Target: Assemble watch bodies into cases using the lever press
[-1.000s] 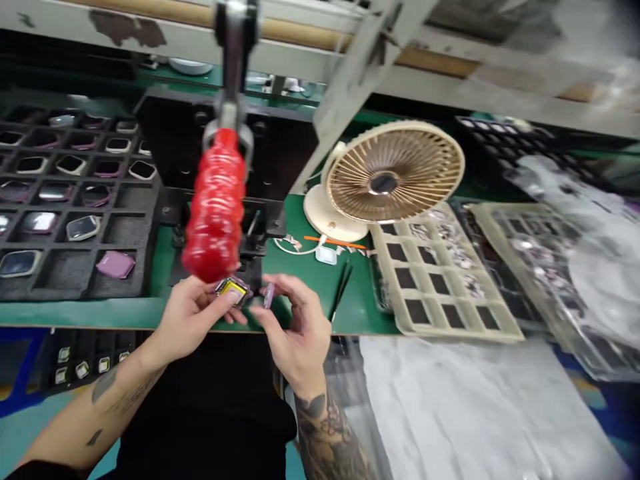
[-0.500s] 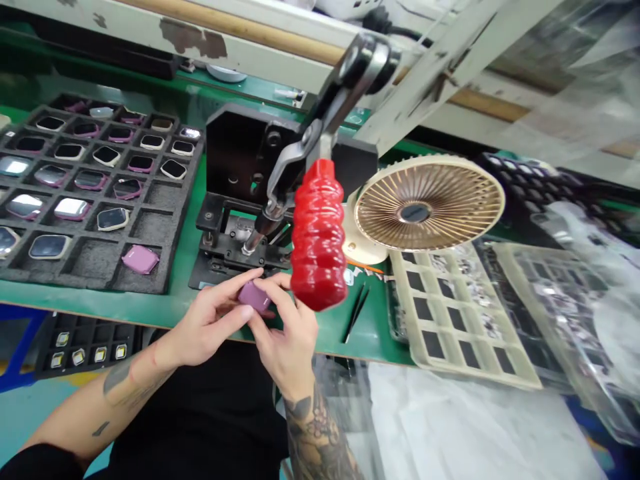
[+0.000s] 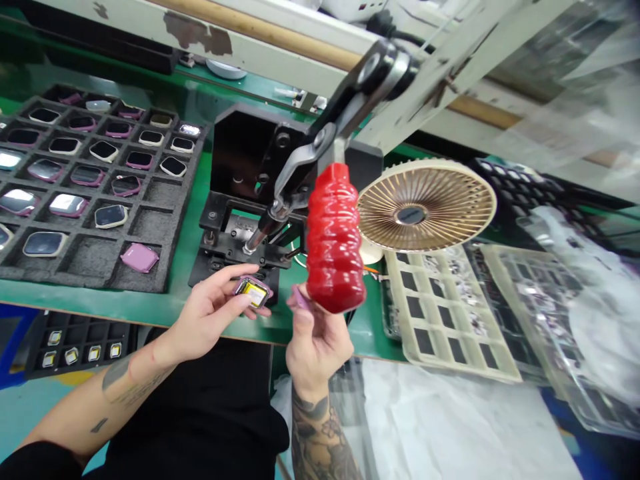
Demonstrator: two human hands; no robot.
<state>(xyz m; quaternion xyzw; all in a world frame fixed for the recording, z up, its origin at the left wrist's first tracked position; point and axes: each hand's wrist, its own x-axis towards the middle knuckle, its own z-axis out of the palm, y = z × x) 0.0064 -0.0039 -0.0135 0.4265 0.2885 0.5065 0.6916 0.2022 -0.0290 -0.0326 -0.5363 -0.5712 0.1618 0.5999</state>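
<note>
In front of the black hand press (image 3: 245,247), my left hand (image 3: 213,310) is closed around a purple smartwatch case (image 3: 253,292). Its inside faces up and shows a yellow and silver part, likely a battery. To the right, my right hand (image 3: 320,343) pinches a thin purple cover (image 3: 301,298) between thumb and fingers, apart from the case. The press's red handle (image 3: 336,240) hangs just above and partly hides my right fingers. At the left, a dark foam tray (image 3: 90,263) holds several watches and one purple piece (image 3: 140,257) lying face down.
A cream fan (image 3: 425,207) stands right of the press. Beyond it lies a divided parts box (image 3: 460,360) with black squares and small bits. Below the table edge at left, another tray (image 3: 125,337) carries yellow-topped parts. White sheeting (image 3: 450,420) covers the lower right.
My hands have separated, the right one moving right with the purple cover. The watch case in my left hand now shows its open inside. The view has shifted slightly.
</note>
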